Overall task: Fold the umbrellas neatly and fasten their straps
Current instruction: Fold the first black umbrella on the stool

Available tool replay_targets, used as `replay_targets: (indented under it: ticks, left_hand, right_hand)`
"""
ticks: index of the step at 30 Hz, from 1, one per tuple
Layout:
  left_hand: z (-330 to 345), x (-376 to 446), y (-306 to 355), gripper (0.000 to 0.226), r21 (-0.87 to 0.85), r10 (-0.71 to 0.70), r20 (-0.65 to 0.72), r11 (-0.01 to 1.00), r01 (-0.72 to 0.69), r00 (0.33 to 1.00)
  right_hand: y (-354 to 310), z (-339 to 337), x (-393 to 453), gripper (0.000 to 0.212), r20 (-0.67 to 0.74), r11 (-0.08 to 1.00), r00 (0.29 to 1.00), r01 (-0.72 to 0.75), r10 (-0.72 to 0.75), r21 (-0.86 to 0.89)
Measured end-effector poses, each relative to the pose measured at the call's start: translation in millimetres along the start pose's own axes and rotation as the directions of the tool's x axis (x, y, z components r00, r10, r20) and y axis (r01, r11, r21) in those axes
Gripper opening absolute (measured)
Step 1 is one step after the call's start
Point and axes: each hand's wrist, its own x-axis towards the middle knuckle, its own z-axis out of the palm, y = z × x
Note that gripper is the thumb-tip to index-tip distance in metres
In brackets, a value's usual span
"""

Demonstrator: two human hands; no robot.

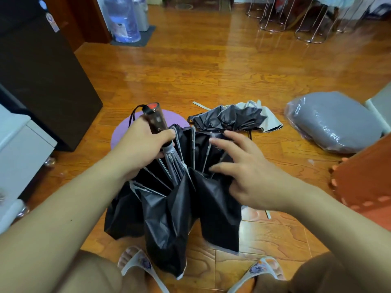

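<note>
Left hand: gripping the black umbrella by its handle.
Right hand: fingers spread, touching the canopy folds.
Black umbrella: hanging above the floor, between the knees.
Second umbrella: lying unfolded on the floor beyond.

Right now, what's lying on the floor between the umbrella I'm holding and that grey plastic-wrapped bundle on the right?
In the head view, a second umbrella, collapsed but unfolded, lies on the wooden floor between the held umbrella and the grey bundle.

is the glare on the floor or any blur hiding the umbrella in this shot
Head view: glare streaks the wooden floor far from the work; wide-angle bending shows at the edges; the right hand is slightly motion-blurred; the left hand, gripping the handle, and the black umbrella read clearly.
</note>
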Motion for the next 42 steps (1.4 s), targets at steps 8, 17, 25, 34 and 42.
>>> replay_targets:
  ticks: [8,17,25,34,42]
  left_hand:
    - [4.7,-2.4,0.4,0.028,-0.012,-0.026,-0.052,1.0,0.025,0.998]
    - [-1.9,8.8,-7.0,0.027,0.033,-0.085,-0.012,0.996,0.085,0.996]
    - [-0.7,12.7,-11.7,0.023,0.03,-0.107,-0.102,0.993,0.111,0.989]
    - [-2.2,14.1,-11.7,0.023,-0.069,-0.126,-0.168,0.991,0.116,0.978]
    - [-3.2,11.4,-11.4,0.027,-0.08,-0.094,-0.231,0.994,0.077,0.968]
  right_hand:
    - [-13.8,5.8,-2.8,0.024,-0.001,0.986,0.986,0.166,-0.166,-0.026]
    - [12.3,-6.0,6.3,0.04,-0.069,0.972,0.997,0.057,-0.043,0.229]
    - [14.2,4.6,-0.2,0.056,0.357,0.984,0.918,-0.141,0.171,-0.108]
    - [14.2,-14.8,3.6,0.018,0.066,0.189,0.787,-0.228,0.614,0.955]
    - [17.8,2.4,-10.3,0.085,0.096,0.665,0.924,-0.336,0.371,0.667]
